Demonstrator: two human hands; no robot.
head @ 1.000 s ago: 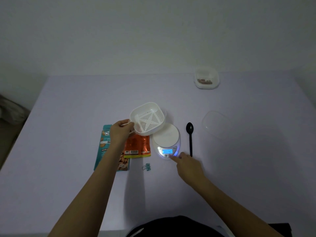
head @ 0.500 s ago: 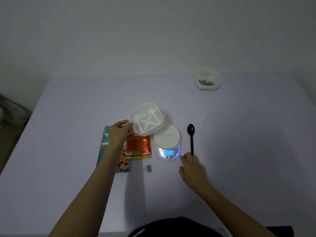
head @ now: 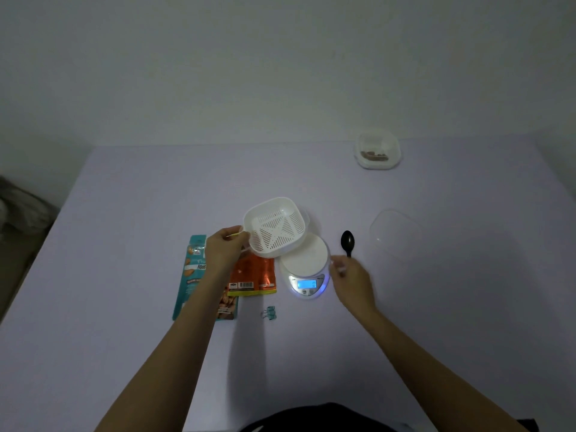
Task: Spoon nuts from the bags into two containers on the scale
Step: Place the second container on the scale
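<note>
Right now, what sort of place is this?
Likely a plain room at home, set up for portioning snacks: a lavender-covered table against a bare pale wall, a small white digital kitchen scale, and an orange foil nut bag.

R hand [head: 350,277] has left the scale [head: 307,260] button & gone right/far, now over the black spoon [head: 347,241] handle; grip unclear, blurred. Scale's display [head: 307,284] went from a 2-digit no. to 0.

Dim, plain room, seemingly a home: a lavender-covered table [head: 140,213] against a bare pale wall [head: 280,63] carries a small kitchen scale [head: 307,266] and a teal snack bag [head: 190,275].
</note>
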